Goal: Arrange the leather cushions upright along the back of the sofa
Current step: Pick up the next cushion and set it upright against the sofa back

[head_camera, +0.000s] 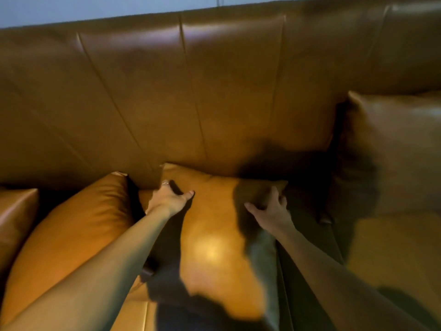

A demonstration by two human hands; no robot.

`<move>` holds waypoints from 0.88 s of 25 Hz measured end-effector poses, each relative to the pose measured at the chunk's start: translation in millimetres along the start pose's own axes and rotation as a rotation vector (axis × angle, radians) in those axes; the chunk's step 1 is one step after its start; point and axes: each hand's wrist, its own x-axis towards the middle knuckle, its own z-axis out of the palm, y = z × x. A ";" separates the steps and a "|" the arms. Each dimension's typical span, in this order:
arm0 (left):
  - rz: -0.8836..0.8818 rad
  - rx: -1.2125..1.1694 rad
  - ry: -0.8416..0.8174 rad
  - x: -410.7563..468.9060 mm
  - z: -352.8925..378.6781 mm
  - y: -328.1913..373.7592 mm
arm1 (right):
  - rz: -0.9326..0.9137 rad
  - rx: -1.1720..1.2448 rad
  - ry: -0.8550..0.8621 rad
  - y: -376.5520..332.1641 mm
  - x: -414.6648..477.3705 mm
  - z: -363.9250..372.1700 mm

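Observation:
A tan leather cushion (214, 240) lies flat on the sofa seat, its far edge touching the backrest (191, 103). My left hand (168, 197) grips its far left corner, thumb on top. My right hand (270, 206) grips its far right corner, fingers curled over the edge. A second cushion (76, 225) leans tilted at the left, beside my left forearm. A third cushion (391, 151) stands upright against the backrest at the right. The picture is blurred by motion.
Part of another cushion (14, 218) shows at the far left edge. The bare seat (393, 247) lies in front of the right cushion. A dark seam gap (307, 271) runs between seat sections. A pale wall (95, 8) rises behind the sofa.

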 end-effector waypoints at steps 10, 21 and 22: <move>-0.174 -0.603 -0.112 10.9 -11.4 -35.7 | 0.296 0.681 0.037 -3.8 3.4 14.3; -0.060 -0.810 -0.077 -31.9 -64.9 1.9 | -0.041 0.750 0.203 -71.5 -34.9 -64.6; -0.026 -0.847 -0.037 -32.3 -66.6 8.4 | -0.063 0.749 0.197 -74.9 -36.9 -74.0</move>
